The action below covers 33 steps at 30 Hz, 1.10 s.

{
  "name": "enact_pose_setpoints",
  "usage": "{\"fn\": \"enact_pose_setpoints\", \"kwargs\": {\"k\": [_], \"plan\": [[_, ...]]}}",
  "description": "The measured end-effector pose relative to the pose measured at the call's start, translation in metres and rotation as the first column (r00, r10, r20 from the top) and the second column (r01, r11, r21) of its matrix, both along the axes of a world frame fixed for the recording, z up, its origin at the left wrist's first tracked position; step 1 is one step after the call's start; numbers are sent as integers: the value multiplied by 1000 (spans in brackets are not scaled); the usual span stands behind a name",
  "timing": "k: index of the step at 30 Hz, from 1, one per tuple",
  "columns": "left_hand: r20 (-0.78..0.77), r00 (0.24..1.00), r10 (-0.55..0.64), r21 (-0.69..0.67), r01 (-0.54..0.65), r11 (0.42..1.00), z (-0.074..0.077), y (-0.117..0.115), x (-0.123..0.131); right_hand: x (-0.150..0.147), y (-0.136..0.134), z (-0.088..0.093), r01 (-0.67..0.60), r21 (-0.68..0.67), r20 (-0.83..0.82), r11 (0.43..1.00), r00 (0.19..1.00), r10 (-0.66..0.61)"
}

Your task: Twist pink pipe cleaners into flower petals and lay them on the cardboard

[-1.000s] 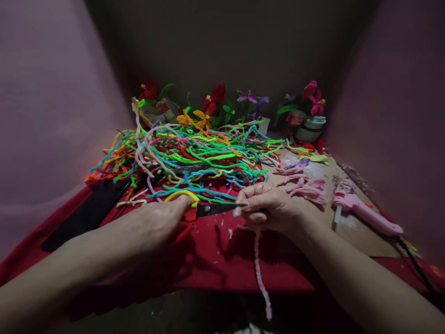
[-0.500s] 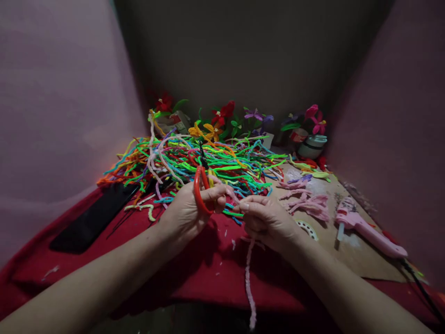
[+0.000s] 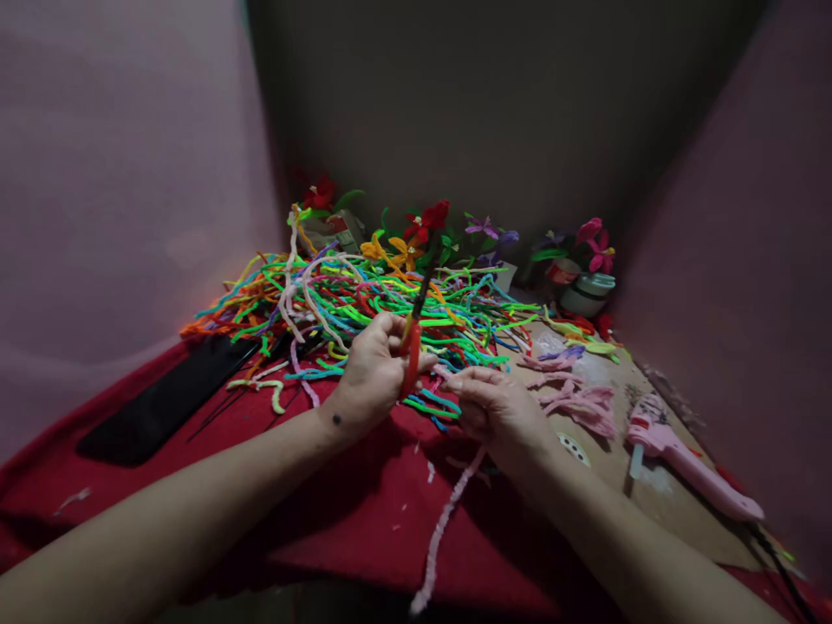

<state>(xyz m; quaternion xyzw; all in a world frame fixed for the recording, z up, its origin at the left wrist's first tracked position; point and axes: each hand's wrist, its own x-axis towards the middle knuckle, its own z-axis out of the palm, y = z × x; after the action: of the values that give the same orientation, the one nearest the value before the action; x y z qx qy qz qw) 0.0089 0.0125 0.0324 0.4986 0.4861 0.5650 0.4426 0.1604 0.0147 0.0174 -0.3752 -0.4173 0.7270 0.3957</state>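
My left hand [image 3: 372, 374] is closed around scissors [image 3: 412, 357] with orange-red handles, their dark blades pointing up and away over the heap. Its fingertips also reach the upper end of a fuzzy pink pipe cleaner, though the exact grip is partly hidden. Close on the right, my right hand [image 3: 507, 414] pinches that pink pipe cleaner [image 3: 447, 511] between thumb and fingers. Its long tail hangs below the right hand and slants down to the left over the red cloth. Just beyond both hands lies a tangled heap of coloured pipe cleaners [image 3: 364, 299].
On the right, a cardboard sheet [image 3: 689, 529] carries pink petal shapes [image 3: 585, 407] and a pink glue gun [image 3: 695, 468]. A long black object [image 3: 156, 412] lies at left. Pipe-cleaner flowers [image 3: 425, 221] and a lidded jar [image 3: 587, 295] stand behind. Red cloth [image 3: 312, 511] covers the table.
My left hand has turned, so the scissors handles now show edge-on and the blades have shifted right. The hanging tail of the pink pipe cleaner has swung to the left.
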Motion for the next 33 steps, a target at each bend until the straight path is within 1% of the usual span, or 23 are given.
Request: {"fn": "enact_pose_setpoints", "kwargs": {"k": [3, 7, 10, 15, 18, 24, 28, 30, 33], "plan": [[-8, 1000, -26, 14, 26, 1000, -1, 0, -2, 0, 3, -3, -36, -54, 6, 998, 999, 36], [72, 995, -72, -72, 77, 994, 2, -1, -4, 2, 3, -7, -58, -25, -26, 998, 998, 58], [117, 986, -121, -91, 132, 987, 1, -2, -5, 5, 3, -10, -13, 22, -28, 1000, 1000, 13], [169, 963, -212, -113, 233, 966, -4, -1, -7, 10, 6, -13, 119, 137, -1, 983, 993, -120], [167, 956, -243, -133, 266, 955, -7, 1, -11, 11, 6, -13, 127, 185, 23, 975, 991, -133], [220, 938, -267, -138, 301, 944, -9, 1, -15, 12, 7, -13, 65, 141, -22, 988, 998, -63], [264, 924, -277, -146, 322, 935, -16, 1, -13, 10, 7, -11, 50, 91, -78, 995, 996, -43], [244, 927, -284, -161, 327, 931, -19, 0, -12, 10, 7, -9, 48, 68, -98, 997, 994, -42], [133, 938, -320, -198, 342, 919, -19, -1, -10, 11, 8, -7, 49, 61, -117, 997, 992, -42]]}}
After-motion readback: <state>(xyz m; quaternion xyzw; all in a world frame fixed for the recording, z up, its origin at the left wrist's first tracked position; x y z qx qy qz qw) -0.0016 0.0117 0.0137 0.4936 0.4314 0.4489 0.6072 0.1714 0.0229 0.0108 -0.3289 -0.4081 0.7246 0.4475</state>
